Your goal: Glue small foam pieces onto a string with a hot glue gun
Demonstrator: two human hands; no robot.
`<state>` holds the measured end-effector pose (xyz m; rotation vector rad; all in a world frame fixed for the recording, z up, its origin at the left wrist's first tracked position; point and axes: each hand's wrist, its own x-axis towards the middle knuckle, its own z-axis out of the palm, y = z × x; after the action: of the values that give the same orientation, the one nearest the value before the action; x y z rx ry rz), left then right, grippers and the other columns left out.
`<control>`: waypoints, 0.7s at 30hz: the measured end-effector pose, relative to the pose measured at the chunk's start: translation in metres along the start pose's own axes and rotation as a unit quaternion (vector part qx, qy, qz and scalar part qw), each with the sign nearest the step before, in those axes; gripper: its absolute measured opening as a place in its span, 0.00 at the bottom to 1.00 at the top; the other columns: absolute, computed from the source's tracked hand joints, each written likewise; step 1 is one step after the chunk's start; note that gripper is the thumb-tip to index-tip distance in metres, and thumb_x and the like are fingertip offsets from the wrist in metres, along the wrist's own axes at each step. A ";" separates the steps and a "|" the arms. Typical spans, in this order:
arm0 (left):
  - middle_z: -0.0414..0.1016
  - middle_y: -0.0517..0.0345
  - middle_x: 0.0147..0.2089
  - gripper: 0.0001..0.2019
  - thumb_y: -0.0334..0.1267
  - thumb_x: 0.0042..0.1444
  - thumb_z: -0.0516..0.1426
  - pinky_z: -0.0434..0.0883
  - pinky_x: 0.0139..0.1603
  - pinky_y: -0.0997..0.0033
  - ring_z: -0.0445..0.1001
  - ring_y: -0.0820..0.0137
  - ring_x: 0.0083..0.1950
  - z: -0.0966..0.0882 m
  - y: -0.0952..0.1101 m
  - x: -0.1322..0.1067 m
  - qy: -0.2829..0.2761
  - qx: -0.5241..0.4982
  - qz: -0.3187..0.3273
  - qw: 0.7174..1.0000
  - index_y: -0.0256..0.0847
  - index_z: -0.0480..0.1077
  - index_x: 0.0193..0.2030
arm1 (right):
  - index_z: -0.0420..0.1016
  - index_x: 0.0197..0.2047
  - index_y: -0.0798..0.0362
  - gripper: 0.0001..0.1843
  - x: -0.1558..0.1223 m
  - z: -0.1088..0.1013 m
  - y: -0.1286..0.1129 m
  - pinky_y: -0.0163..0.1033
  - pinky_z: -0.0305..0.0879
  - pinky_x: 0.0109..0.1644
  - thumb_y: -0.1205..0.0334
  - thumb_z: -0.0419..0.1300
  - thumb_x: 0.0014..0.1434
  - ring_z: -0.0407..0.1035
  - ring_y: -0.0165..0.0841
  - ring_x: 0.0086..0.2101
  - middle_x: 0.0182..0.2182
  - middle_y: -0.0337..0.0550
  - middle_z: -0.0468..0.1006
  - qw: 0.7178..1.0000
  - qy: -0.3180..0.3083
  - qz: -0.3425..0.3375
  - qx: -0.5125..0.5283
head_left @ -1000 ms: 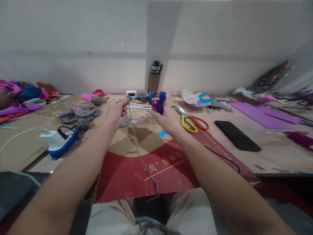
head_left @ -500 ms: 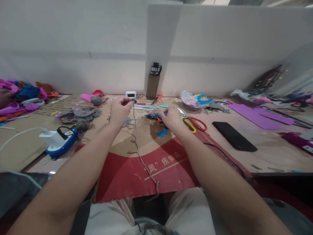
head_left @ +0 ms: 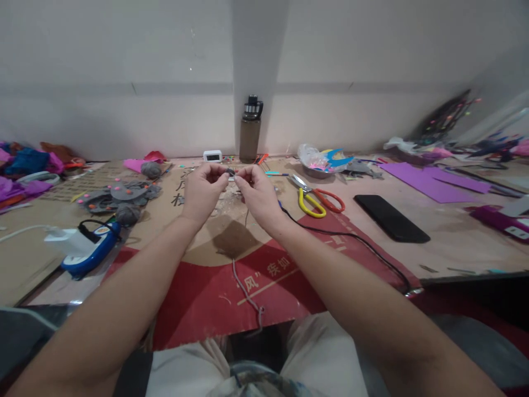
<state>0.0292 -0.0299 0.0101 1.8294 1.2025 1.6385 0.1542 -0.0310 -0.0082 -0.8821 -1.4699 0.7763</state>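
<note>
My left hand (head_left: 206,192) and my right hand (head_left: 259,197) meet above the cardboard (head_left: 198,320), thumbs and fingers pinched together. Between the fingertips is a small dark grey piece (head_left: 231,172), too small to make out fully. Grey yarn (head_left: 260,312) with knots trails over the red part of the cardboard toward its front edge; its upper stretch is partly lost in shadow and behind my hands. A black cord (head_left: 351,234) runs to a spot behind my right wrist, where only a bit of blue shows. Scissors (head_left: 306,190) with yellow and orange handles lie to the right.
A bottle (head_left: 249,135) and a small white digital display (head_left: 212,156) stand by the wall. Grey felt pieces (head_left: 124,193) and a blue-and-white power strip (head_left: 88,251) lie left. Rightward are a bowl (head_left: 316,171), a black phone (head_left: 390,218) and purple sheets (head_left: 430,183).
My right hand has left the blue glue gun and come over to my left hand. Both now pinch at the small dark piece. The yarn no longer hangs visibly from my left fingers.
</note>
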 end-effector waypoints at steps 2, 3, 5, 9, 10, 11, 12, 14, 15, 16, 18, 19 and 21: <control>0.72 0.58 0.30 0.05 0.33 0.48 0.58 0.66 0.28 0.76 0.67 0.77 0.26 0.002 0.001 -0.001 -0.016 -0.049 -0.032 0.998 0.38 0.72 0.33 | 0.62 0.32 0.52 0.05 0.000 -0.003 -0.001 0.33 0.58 0.32 0.59 0.52 0.56 0.59 0.25 0.28 0.27 0.35 0.65 1.000 0.008 -0.011 -0.017; 0.72 0.58 0.30 0.04 0.33 0.48 0.58 0.67 0.28 0.76 0.67 0.77 0.26 0.003 0.002 -0.001 -0.020 -0.067 -0.044 0.997 0.38 0.72 0.32 | 0.62 0.32 0.52 0.05 0.000 -0.003 -0.002 0.33 0.58 0.32 0.59 0.53 0.56 0.59 0.25 0.28 0.27 0.35 0.66 1.000 0.010 -0.016 -0.024; 0.72 0.59 0.30 0.03 0.33 0.48 0.58 0.67 0.28 0.77 0.67 0.78 0.26 0.004 0.004 -0.002 -0.021 -0.090 -0.061 0.994 0.39 0.72 0.31 | 0.64 0.32 0.52 0.05 0.000 -0.003 -0.002 0.34 0.58 0.33 0.60 0.54 0.56 0.59 0.25 0.28 0.27 0.35 0.67 0.999 0.018 -0.026 -0.038; 0.71 0.59 0.27 0.01 0.33 0.48 0.58 0.68 0.29 0.76 0.67 0.77 0.26 0.005 0.004 -0.002 -0.022 -0.119 -0.074 0.990 0.39 0.71 0.28 | 0.66 0.31 0.53 0.06 -0.002 -0.003 -0.003 0.34 0.57 0.33 0.59 0.55 0.55 0.59 0.25 0.27 0.26 0.36 0.68 0.997 0.026 -0.036 -0.059; 0.70 0.59 0.27 0.01 0.33 0.48 0.58 0.68 0.29 0.76 0.67 0.77 0.26 0.005 0.004 -0.003 -0.022 -0.124 -0.079 0.989 0.39 0.70 0.28 | 0.66 0.31 0.53 0.07 -0.002 -0.003 -0.003 0.34 0.57 0.32 0.59 0.55 0.55 0.59 0.25 0.27 0.26 0.36 0.68 0.997 0.027 -0.034 -0.064; 0.70 0.59 0.26 0.01 0.33 0.47 0.58 0.68 0.29 0.76 0.67 0.77 0.26 0.005 0.004 -0.003 -0.021 -0.128 -0.085 0.988 0.39 0.70 0.28 | 0.66 0.31 0.53 0.07 -0.002 -0.003 -0.003 0.35 0.57 0.32 0.58 0.54 0.56 0.59 0.25 0.26 0.26 0.36 0.68 0.997 0.028 -0.031 -0.070; 0.69 0.60 0.25 0.01 0.33 0.47 0.58 0.68 0.29 0.76 0.67 0.77 0.26 0.005 0.003 -0.003 -0.019 -0.131 -0.091 0.987 0.39 0.70 0.27 | 0.66 0.30 0.53 0.08 -0.002 -0.003 -0.003 0.35 0.56 0.33 0.58 0.54 0.56 0.59 0.26 0.27 0.26 0.36 0.69 0.996 0.029 -0.029 -0.075; 0.69 0.60 0.25 0.02 0.33 0.47 0.58 0.68 0.29 0.76 0.67 0.77 0.26 0.005 0.002 -0.003 -0.021 -0.134 -0.098 0.986 0.38 0.69 0.27 | 0.66 0.30 0.53 0.09 -0.002 -0.003 -0.003 0.35 0.56 0.33 0.57 0.53 0.57 0.60 0.26 0.27 0.26 0.36 0.69 0.996 0.028 -0.031 -0.083; 0.69 0.60 0.25 0.02 0.33 0.48 0.58 0.68 0.29 0.76 0.66 0.77 0.25 0.005 0.001 -0.002 -0.024 -0.135 -0.097 0.986 0.38 0.69 0.27 | 0.66 0.30 0.53 0.10 -0.002 -0.003 -0.003 0.35 0.56 0.33 0.56 0.53 0.57 0.60 0.26 0.27 0.26 0.37 0.69 0.995 0.026 -0.034 -0.087; 0.68 0.60 0.24 0.02 0.33 0.48 0.58 0.68 0.29 0.76 0.66 0.77 0.25 0.005 0.000 -0.002 -0.027 -0.137 -0.095 0.986 0.38 0.69 0.27 | 0.66 0.30 0.53 0.10 -0.002 -0.003 -0.003 0.35 0.56 0.33 0.56 0.52 0.58 0.60 0.26 0.27 0.26 0.37 0.69 0.995 0.024 -0.037 -0.092; 0.68 0.60 0.24 0.02 0.33 0.48 0.57 0.68 0.28 0.76 0.66 0.77 0.25 0.005 -0.001 -0.002 -0.030 -0.142 -0.093 0.985 0.38 0.69 0.27 | 0.66 0.30 0.53 0.10 -0.002 -0.003 -0.003 0.35 0.56 0.33 0.56 0.52 0.58 0.60 0.26 0.27 0.26 0.37 0.69 0.993 0.023 -0.041 -0.104; 0.68 0.60 0.24 0.02 0.33 0.48 0.57 0.68 0.28 0.76 0.66 0.77 0.24 0.006 -0.002 -0.002 -0.030 -0.145 -0.094 0.985 0.38 0.69 0.27 | 0.66 0.29 0.53 0.10 -0.002 -0.003 -0.004 0.35 0.56 0.33 0.56 0.52 0.58 0.60 0.26 0.27 0.26 0.37 0.69 0.993 0.025 -0.042 -0.110; 0.68 0.60 0.23 0.02 0.32 0.48 0.57 0.68 0.28 0.76 0.66 0.77 0.24 0.006 -0.002 -0.002 -0.030 -0.148 -0.100 0.983 0.37 0.69 0.27 | 0.66 0.29 0.53 0.10 -0.003 -0.003 -0.005 0.35 0.55 0.33 0.56 0.53 0.57 0.59 0.26 0.27 0.26 0.37 0.69 0.991 0.033 -0.042 -0.123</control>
<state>0.0347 -0.0293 0.0061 1.5126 1.0180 1.5447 0.1572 -0.0357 -0.0052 -1.0147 -1.5550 0.5049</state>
